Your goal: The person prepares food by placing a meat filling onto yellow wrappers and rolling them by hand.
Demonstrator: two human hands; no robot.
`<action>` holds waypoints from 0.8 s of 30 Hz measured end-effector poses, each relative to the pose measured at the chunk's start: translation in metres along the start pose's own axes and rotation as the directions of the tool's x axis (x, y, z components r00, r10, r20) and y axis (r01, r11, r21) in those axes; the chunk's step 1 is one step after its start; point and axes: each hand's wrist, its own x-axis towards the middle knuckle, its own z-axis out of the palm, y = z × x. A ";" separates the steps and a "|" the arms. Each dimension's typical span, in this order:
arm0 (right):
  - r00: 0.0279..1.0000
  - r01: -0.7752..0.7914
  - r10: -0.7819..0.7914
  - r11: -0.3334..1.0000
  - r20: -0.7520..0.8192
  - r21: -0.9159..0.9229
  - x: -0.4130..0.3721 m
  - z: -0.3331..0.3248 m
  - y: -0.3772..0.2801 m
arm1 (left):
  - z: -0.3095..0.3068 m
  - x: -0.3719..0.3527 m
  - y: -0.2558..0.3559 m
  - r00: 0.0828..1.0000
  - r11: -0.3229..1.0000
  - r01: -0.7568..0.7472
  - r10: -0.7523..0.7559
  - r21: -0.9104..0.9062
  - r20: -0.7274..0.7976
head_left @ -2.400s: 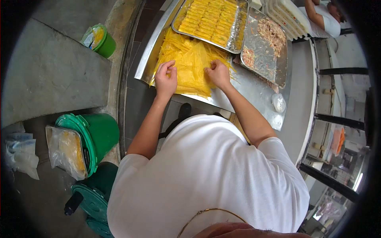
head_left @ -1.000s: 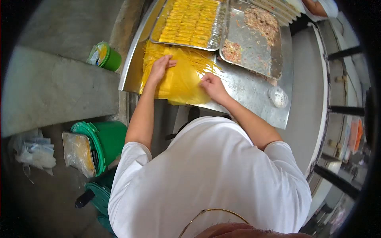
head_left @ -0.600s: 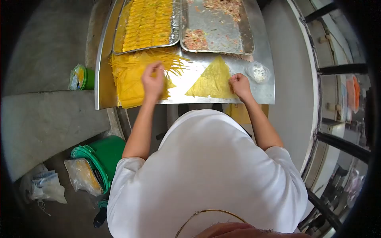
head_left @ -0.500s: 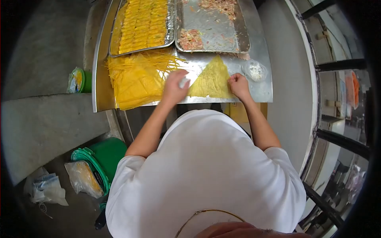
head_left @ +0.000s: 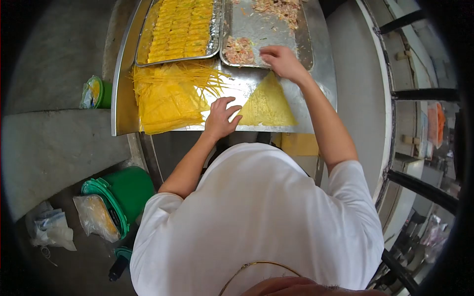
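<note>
A yellow triangular wrapper sheet (head_left: pixel 269 106) lies flat on the metal table near its front edge. Beside the sheet's left corner is my left hand (head_left: pixel 223 118), thumb and fingers apart, holding nothing visible. My right hand (head_left: pixel 282 61) reaches over the front of a metal tray (head_left: pixel 266 29), its fingers stretched toward a mound of shredded pinkish filling (head_left: pixel 239 51). Those fingers look apart with nothing in them. Left of my left hand sits a stack of yellow wrapper sheets (head_left: pixel 168 106) with loose strips along its top.
A second tray (head_left: pixel 140 52) holds rows of yellow rolls (head_left: pixel 180 29) at the back left. On the floor at left stand a green bucket (head_left: pixel 131 190) and plastic bags (head_left: pixel 54 229). Black bars (head_left: pixel 424 94) run along the right side.
My right hand has left the sheet's right corner and moved up over the filling tray. My left hand has come down slightly, its fingers spreading.
</note>
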 end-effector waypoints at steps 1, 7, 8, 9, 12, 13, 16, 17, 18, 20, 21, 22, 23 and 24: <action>0.991 -0.055 0.059 0.998 0.117 -0.036 0.021 0.013 0.004 | 0.001 -0.001 -0.001 1.000 1.000 -0.004 0.003 -0.028 -0.030; 0.839 -0.117 0.210 0.971 0.503 -0.210 0.073 0.053 0.001 | 0.003 -0.004 -0.004 0.998 0.998 -0.037 0.034 -0.057 -0.058; 0.797 -0.091 0.207 0.970 0.568 -0.227 0.081 0.051 -0.004 | 0.006 -0.005 -0.006 0.996 0.997 -0.042 0.037 -0.064 -0.079; 0.761 -0.076 0.210 0.968 0.614 -0.237 0.084 0.045 -0.006 | 0.006 -0.006 -0.006 0.996 0.997 -0.034 0.029 -0.064 -0.087; 0.785 0.022 0.160 0.958 0.598 -0.286 0.068 0.049 -0.030 | 0.004 -0.004 -0.007 0.997 0.996 -0.039 0.034 -0.081 -0.067; 0.792 0.102 0.161 0.916 0.589 -0.388 0.062 0.048 -0.042 | 0.004 -0.004 -0.006 0.997 0.996 -0.041 0.036 -0.079 -0.071; 0.784 0.185 0.080 0.916 0.615 -0.356 0.071 0.047 -0.032 | 0.005 -0.004 -0.006 0.996 0.995 -0.042 0.035 -0.085 -0.084; 0.768 0.205 0.057 0.921 0.638 -0.330 0.074 0.044 -0.033 | 0.005 -0.003 -0.007 0.995 0.995 -0.050 0.043 -0.082 -0.085; 0.768 0.207 0.057 0.921 0.638 -0.330 0.077 0.040 -0.030 | 0.005 -0.004 -0.008 0.995 0.995 -0.057 0.050 -0.079 -0.084; 0.770 -0.108 0.129 0.992 0.624 -0.072 0.086 0.032 -0.025 | 0.005 -0.004 -0.008 0.995 0.995 -0.054 0.046 -0.089 -0.084; 0.769 -0.105 0.127 0.992 0.627 -0.072 0.089 0.034 -0.024 | 0.004 -0.003 -0.008 0.996 0.994 -0.049 0.041 -0.098 -0.083; 0.811 -0.122 0.144 0.990 0.568 -0.078 0.091 0.037 -0.023 | 0.004 -0.003 -0.008 0.996 0.994 -0.046 0.038 -0.097 -0.084; 0.848 -0.140 0.161 0.987 0.504 -0.081 0.091 0.040 -0.021 | 0.004 -0.003 -0.007 0.995 0.995 -0.049 0.041 -0.091 -0.088; 0.848 -0.141 0.161 0.987 0.504 -0.078 0.085 0.045 -0.027 | 0.004 -0.003 -0.007 0.995 0.995 -0.055 0.047 -0.085 -0.090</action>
